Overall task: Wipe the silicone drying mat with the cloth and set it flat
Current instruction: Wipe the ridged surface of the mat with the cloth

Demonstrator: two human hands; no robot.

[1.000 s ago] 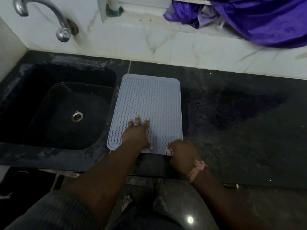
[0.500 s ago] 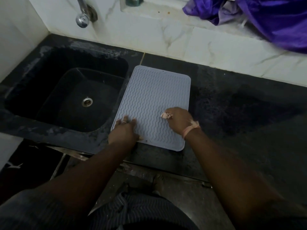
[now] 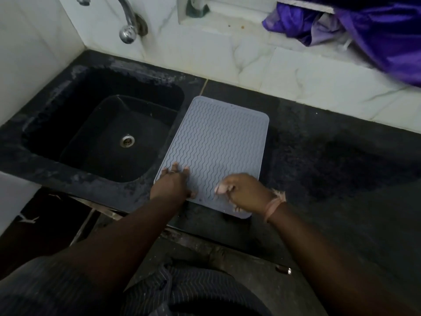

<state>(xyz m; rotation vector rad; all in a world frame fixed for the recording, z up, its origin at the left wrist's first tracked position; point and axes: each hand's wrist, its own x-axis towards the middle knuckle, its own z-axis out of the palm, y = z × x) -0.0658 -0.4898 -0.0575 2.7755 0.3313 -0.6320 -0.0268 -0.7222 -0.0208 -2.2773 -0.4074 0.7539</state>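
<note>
Grey silicone mat (image 3: 218, 144): we are seeing it lying flat on the black counter (image 3: 330, 179), just right of the sink (image 3: 100, 135). Left hand (image 3: 170, 185): fingers spread, pressing flat on the mat's near left corner, gripping nothing. Right hand (image 3: 243, 192): curled closed around a small pale cloth (image 3: 222, 189), resting on the mat's near edge. Tap (image 3: 128, 23): hanging at the far left. Purple fabric (image 3: 376, 30): lying on the far right ledge.

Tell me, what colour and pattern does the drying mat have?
The drying mat is pale grey-blue with raised wavy zigzag ridges, seen in the head view.
</note>
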